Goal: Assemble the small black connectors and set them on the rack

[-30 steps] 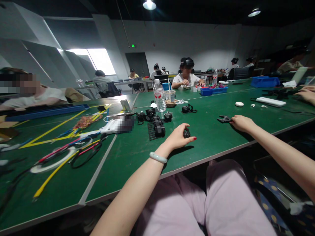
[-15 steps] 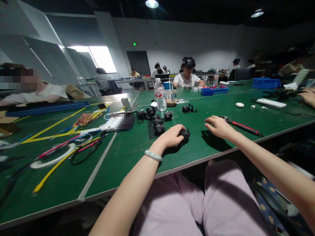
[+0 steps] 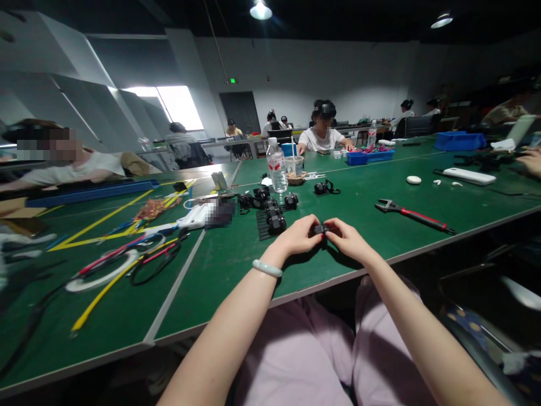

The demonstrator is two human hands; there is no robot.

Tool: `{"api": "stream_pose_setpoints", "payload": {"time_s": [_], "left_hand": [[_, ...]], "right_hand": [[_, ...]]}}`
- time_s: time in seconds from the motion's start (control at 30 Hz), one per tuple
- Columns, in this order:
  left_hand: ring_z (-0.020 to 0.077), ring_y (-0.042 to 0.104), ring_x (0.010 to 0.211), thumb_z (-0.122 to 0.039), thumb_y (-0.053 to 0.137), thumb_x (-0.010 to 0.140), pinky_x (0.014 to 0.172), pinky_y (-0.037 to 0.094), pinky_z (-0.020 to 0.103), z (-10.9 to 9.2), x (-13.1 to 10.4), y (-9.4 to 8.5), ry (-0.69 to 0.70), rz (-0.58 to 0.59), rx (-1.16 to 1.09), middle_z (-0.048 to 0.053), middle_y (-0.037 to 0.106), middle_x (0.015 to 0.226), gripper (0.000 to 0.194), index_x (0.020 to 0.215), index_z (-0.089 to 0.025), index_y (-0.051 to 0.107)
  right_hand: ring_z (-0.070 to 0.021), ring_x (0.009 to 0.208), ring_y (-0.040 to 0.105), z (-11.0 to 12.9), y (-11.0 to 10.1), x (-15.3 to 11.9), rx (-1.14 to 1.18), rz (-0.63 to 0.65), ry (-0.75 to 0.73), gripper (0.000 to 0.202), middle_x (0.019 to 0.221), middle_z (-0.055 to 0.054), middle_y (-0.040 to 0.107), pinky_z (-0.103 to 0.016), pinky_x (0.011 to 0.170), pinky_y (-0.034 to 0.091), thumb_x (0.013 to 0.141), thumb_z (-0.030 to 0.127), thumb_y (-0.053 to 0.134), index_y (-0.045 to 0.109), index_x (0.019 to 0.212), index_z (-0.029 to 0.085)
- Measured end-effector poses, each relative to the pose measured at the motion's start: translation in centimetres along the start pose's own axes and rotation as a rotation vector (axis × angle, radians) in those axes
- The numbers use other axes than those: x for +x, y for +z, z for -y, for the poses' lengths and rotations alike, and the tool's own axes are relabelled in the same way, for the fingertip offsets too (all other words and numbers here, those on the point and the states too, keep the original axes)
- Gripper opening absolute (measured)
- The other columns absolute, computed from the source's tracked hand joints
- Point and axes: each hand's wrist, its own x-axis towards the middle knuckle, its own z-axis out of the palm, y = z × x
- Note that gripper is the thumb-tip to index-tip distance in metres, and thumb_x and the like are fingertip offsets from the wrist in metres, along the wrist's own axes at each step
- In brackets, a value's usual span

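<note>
My left hand (image 3: 301,235), below a pale bangle, grips a small black part (image 3: 321,229) from the left, just over the green table. My right hand (image 3: 349,239) closes on the same part from the right, fingertips against it. Fingers cover much of the part, and its exact kind does not show. Left of my hands lie similar black blocky pieces (image 3: 275,220) with a ridged strip. Farther back, one more black piece with a loop (image 3: 326,188) rests on the table. To the right lies an adjustable wrench (image 3: 416,216) with red-and-black handles.
A water bottle (image 3: 277,166) and a cup (image 3: 295,166) stand beyond the black pieces. Cables (image 3: 114,282) and a white tape ring (image 3: 101,273) spread over the left. A white power bank (image 3: 469,176) lies at right. A co-worker (image 3: 323,135) sits opposite, by a blue tray (image 3: 357,158).
My right hand has moved left from beside the wrench to the black part and now grips it together with my left hand. The view has shifted slightly.
</note>
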Motion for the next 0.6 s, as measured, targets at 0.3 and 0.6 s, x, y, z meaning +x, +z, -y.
{"api": "stream_pose_setpoints", "payload": {"time_s": [0.3, 0.6], "left_hand": [[0.0131, 0.050, 0.068, -0.024, 0.051, 0.070, 0.060, 0.039, 0.024, 0.36, 0.25, 0.81, -0.028, -0.055, -0.076, 0.000, 0.056, 0.076, 0.019, 0.087, -0.016, 0.051], [0.0119, 0.049, 0.065, -0.022, 0.051, 0.068, 0.057, 0.037, 0.022, 0.31, 0.34, 1.00, -0.032, -0.103, -0.071, -0.001, 0.055, 0.072, 0.014, 0.080, -0.016, 0.051]], "right_hand": [[-0.0145, 0.088, 0.057, 0.00, 0.08, 0.01, 0.087, 0.012, 0.010, 0.026, 0.098, -0.004, 0.060, -0.030, 0.081, 0.044, 0.074, 0.021, 0.049, 0.053, 0.100, 0.020], [-0.0145, 0.088, 0.057, 0.00, 0.03, 0.19, 0.094, 0.044, 0.020, 0.026, 0.100, -0.004, 0.059, -0.031, 0.082, 0.043, 0.074, 0.020, 0.048, 0.053, 0.100, 0.019]]}}
